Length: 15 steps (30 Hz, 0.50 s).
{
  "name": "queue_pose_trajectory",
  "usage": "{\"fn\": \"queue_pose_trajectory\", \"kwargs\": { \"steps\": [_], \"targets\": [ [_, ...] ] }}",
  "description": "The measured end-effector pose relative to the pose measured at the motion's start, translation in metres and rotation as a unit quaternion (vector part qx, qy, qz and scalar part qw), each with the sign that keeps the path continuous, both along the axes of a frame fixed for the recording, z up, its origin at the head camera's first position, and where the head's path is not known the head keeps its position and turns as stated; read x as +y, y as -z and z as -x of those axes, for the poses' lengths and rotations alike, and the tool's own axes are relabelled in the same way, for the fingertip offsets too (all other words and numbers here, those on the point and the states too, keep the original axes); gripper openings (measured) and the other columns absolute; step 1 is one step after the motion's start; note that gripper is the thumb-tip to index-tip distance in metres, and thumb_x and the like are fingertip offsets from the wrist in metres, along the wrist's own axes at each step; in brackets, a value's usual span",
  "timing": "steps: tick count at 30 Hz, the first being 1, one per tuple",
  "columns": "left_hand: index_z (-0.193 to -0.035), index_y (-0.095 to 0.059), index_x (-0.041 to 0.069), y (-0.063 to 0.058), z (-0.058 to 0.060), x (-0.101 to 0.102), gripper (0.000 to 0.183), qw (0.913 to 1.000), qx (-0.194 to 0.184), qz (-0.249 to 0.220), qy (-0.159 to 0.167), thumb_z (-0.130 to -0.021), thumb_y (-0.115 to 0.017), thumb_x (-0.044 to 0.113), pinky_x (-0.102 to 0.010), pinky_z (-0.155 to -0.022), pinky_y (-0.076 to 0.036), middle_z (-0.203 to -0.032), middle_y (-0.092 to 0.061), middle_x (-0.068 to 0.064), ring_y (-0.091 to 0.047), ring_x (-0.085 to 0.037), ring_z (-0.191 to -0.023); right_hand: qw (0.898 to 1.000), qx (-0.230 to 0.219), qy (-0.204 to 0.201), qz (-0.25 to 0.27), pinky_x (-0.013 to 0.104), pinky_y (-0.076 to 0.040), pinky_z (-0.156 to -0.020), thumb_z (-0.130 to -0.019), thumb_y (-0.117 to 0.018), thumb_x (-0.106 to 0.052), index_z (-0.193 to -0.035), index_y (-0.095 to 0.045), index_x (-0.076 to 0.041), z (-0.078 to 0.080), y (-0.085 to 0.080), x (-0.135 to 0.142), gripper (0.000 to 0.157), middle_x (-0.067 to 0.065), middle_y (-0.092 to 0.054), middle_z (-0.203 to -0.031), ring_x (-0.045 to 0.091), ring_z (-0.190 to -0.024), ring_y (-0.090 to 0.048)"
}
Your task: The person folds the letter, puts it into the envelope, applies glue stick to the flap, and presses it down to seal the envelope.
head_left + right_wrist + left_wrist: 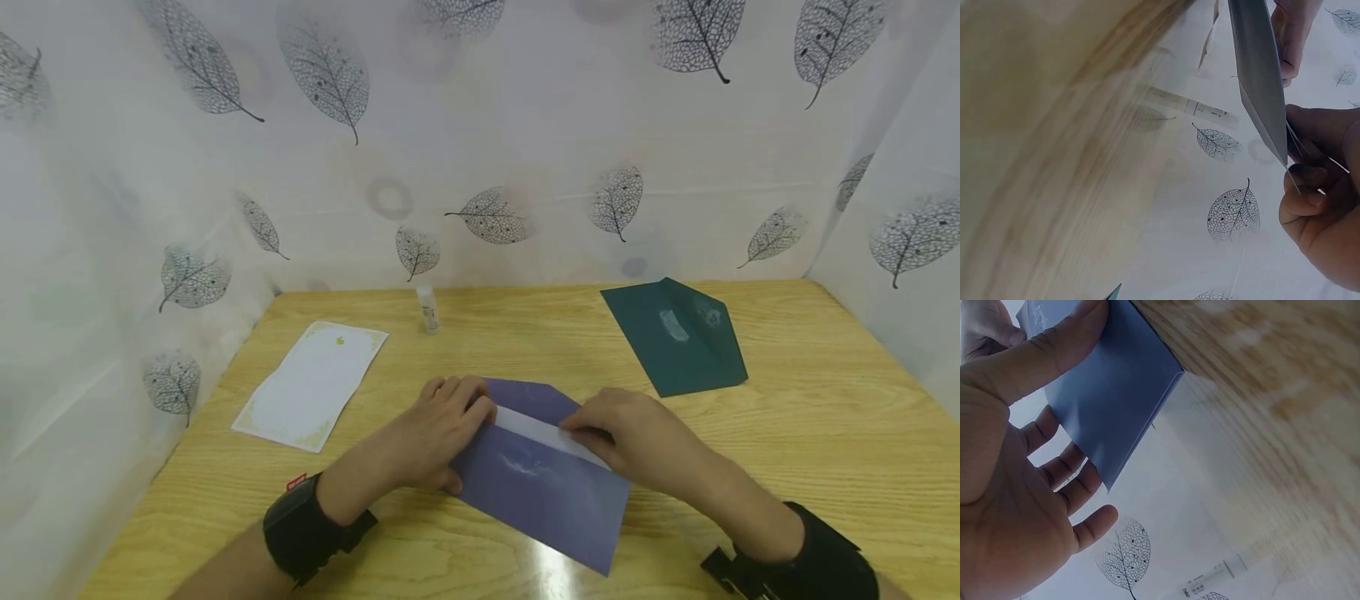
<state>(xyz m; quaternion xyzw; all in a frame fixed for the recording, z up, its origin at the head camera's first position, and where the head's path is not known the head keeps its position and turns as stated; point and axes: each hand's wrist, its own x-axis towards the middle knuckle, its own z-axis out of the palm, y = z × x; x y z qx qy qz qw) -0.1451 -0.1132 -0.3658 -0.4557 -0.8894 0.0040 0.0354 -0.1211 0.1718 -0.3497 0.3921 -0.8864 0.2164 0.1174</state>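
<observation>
A purple envelope [540, 496] is held tilted above the table, its pointed flap [525, 396] raised on the far side. From its mouth shows a strip of white paper [542, 428]. My left hand [438, 433] grips the envelope's left end; in the left wrist view the thumb [1054, 353] lies across its face and the fingers are behind. At the right end of the mouth, my right hand [648, 437] pinches the white paper between thumb and fingertips. The right wrist view shows the envelope [1260, 75] nearly edge-on, with thin paper edges at the right hand [1329, 194].
A dark green envelope [641, 333] with whitish patches lies at the back right. At the left lies a white sheet [311, 387] with gold corner decoration. A small white glue stick [428, 310] stands near the leaf-patterned curtain [525, 150].
</observation>
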Motion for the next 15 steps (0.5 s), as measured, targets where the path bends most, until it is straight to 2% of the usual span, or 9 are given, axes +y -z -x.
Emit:
{"fn": "queue_pose_trajectory", "kwargs": {
  "steps": [6, 11, 15],
  "targets": [
    [-0.115, -0.041, 0.016, 0.0001, 0.0001, -0.0003, 0.089, 1.0000, 0.000, 0.004, -0.001, -0.046, -0.085, 0.051, -0.050, -0.093, -0.035, -0.129, -0.032, -0.008, -0.035, -0.025, -0.112, 1.000, -0.010, -0.009, -0.001, 0.016, -0.042, -0.056, -0.079, -0.070, -0.017, -0.092, -0.071, -0.025, 0.0006, 0.0019, 0.0001, 0.016, -0.018, -0.054, -0.079, 0.001, -0.069, -0.036],
    [-0.116, -0.042, 0.016, 0.0000, 0.0000, -0.0002, 0.089, 1.0000, 0.001, 0.007, -0.002, -0.047, -0.084, 0.053, -0.049, -0.093, -0.035, -0.129, -0.032, -0.008, -0.035, -0.024, -0.111, 0.999, -0.004, -0.039, 0.010, 0.016, -0.040, -0.058, -0.078, -0.071, -0.014, -0.093, -0.071, -0.025, 0.0014, 0.0031, -0.0010, 0.019, -0.019, -0.060, -0.082, 0.003, -0.070, -0.034],
    [-0.115, -0.041, 0.016, 0.0002, -0.0002, 0.0000, 0.089, 1.0000, 0.002, 0.006, -0.004, -0.047, -0.084, 0.053, -0.049, -0.093, -0.035, -0.128, -0.032, -0.007, -0.034, -0.024, -0.111, 0.998, 0.020, -0.052, 0.020, 0.018, -0.037, -0.057, -0.076, -0.072, -0.012, -0.090, -0.072, -0.023, 0.0029, 0.0027, -0.0011, 0.018, -0.019, -0.063, -0.083, 0.003, -0.070, -0.034]
  ]
}}
